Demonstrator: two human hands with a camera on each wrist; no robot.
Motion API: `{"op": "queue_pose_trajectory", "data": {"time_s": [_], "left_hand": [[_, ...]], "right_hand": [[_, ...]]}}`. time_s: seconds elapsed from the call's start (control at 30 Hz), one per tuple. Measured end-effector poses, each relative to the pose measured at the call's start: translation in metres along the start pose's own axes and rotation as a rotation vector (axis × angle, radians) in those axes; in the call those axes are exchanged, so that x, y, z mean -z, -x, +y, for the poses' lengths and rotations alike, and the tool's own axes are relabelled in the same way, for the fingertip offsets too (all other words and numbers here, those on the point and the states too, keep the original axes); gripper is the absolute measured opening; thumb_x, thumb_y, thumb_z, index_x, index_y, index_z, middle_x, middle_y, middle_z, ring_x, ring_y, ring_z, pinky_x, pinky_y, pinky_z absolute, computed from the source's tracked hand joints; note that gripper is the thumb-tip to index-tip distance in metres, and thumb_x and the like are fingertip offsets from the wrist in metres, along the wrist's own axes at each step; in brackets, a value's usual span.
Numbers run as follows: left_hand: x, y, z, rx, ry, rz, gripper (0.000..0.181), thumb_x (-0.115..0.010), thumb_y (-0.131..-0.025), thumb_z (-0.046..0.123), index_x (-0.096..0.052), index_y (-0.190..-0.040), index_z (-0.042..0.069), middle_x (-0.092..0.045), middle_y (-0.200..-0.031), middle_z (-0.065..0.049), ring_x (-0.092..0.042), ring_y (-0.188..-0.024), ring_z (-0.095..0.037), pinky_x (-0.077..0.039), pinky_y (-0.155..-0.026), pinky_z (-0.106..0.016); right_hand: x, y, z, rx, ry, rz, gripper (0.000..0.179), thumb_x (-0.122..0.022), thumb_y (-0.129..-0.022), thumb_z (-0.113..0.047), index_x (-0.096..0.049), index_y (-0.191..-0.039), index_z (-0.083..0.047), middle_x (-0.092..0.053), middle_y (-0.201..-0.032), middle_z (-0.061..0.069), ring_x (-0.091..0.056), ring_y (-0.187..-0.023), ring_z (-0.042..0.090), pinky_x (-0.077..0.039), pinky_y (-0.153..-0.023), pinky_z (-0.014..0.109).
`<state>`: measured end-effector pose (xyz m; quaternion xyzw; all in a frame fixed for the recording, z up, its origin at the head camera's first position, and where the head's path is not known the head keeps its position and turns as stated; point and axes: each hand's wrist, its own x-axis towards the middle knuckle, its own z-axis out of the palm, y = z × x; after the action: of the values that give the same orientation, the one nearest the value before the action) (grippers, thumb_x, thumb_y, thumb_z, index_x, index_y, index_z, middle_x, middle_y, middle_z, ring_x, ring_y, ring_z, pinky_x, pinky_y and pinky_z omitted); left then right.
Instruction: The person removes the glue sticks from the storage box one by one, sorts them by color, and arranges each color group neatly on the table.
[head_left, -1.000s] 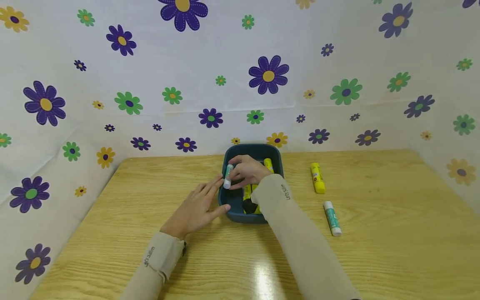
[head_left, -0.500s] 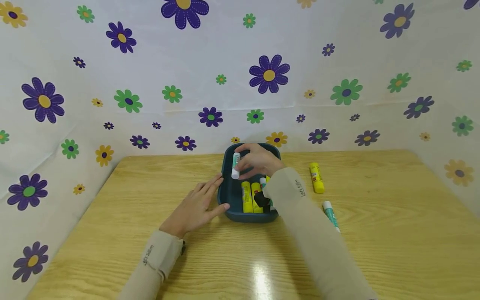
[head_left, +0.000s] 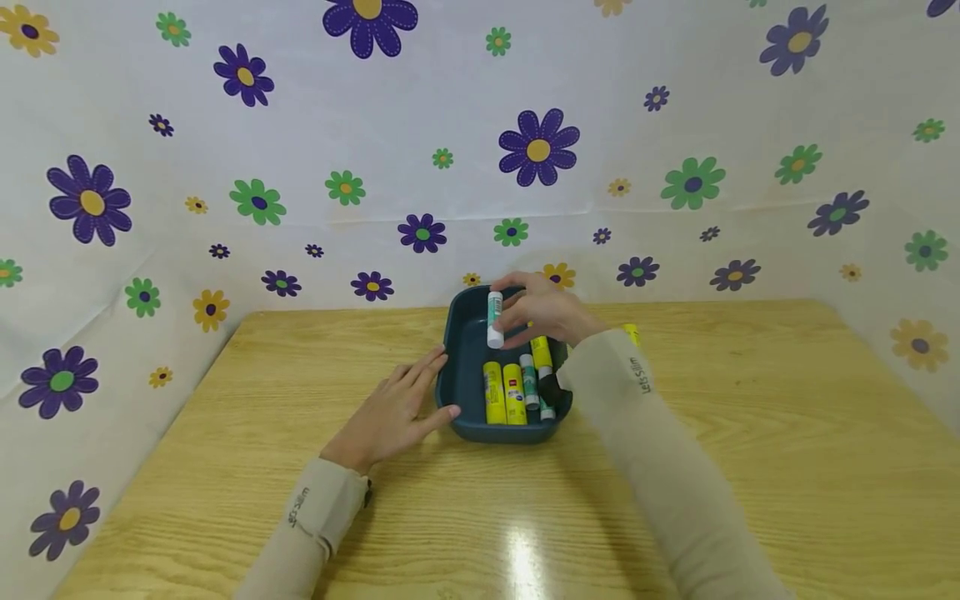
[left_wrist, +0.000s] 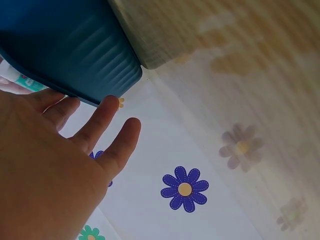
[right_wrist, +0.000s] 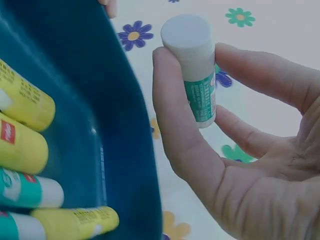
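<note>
My right hand (head_left: 546,310) pinches a white-and-green glue stick (head_left: 495,321) between thumb and fingers, holding it upright over the far part of a dark blue bin (head_left: 491,435). In the right wrist view the white end of this glue stick (right_wrist: 200,100) points toward the camera, beyond the bin's wall (right_wrist: 132,120). My left hand (head_left: 386,422) touches the bin's left rim with fingers extended. Inside the bin lie yellow glue sticks (head_left: 493,393) and white-and-green glue sticks (head_left: 529,383), side by side near the front. My right wrist partly hides those at the right.
A yellow glue stick (head_left: 632,333) lies on the wooden table (head_left: 300,367) right of the bin, mostly hidden by my right sleeve (head_left: 667,467). A flower-patterned cloth (head_left: 450,100) hangs behind and along both sides of the table.
My right hand has lifted the glue stick from the bin's left side and moved it right and up. The left hand stays at the rim. My right sleeve now covers the white-and-green stick on the table.
</note>
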<state>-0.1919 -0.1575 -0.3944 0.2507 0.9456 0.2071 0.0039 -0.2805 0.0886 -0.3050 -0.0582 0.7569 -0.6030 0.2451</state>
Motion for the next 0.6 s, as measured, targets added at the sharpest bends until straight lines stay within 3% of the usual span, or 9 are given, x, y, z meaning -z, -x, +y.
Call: {"op": "queue_pose_trajectory", "data": {"time_s": [0.3, 0.6], "left_hand": [[0.000, -0.002, 0.000, -0.011, -0.019, 0.003, 0.082, -0.052, -0.101, 0.055, -0.029, -0.159, 0.003, -0.020, -0.168, -0.010, -0.033, -0.145, -0.040, -0.024, -0.118, -0.058], [-0.003, 0.000, 0.000, -0.014, -0.028, 0.012, 0.082, -0.054, -0.100, 0.054, -0.029, -0.159, 0.003, -0.020, -0.167, -0.009, -0.032, -0.145, -0.042, -0.025, -0.117, -0.061]], "right_hand": [[0.021, 0.020, 0.002, 0.078, 0.041, -0.010, 0.063, -0.064, -0.092, 0.009, -0.039, -0.148, -0.002, -0.044, -0.132, 0.028, -0.057, -0.102, 0.037, -0.059, -0.085, 0.049], [0.048, 0.041, 0.016, 0.070, 0.101, 0.022, 0.068, -0.063, -0.091, 0.008, -0.035, -0.152, -0.001, -0.040, -0.140, 0.028, -0.055, -0.109, 0.040, -0.059, -0.086, 0.047]]}}
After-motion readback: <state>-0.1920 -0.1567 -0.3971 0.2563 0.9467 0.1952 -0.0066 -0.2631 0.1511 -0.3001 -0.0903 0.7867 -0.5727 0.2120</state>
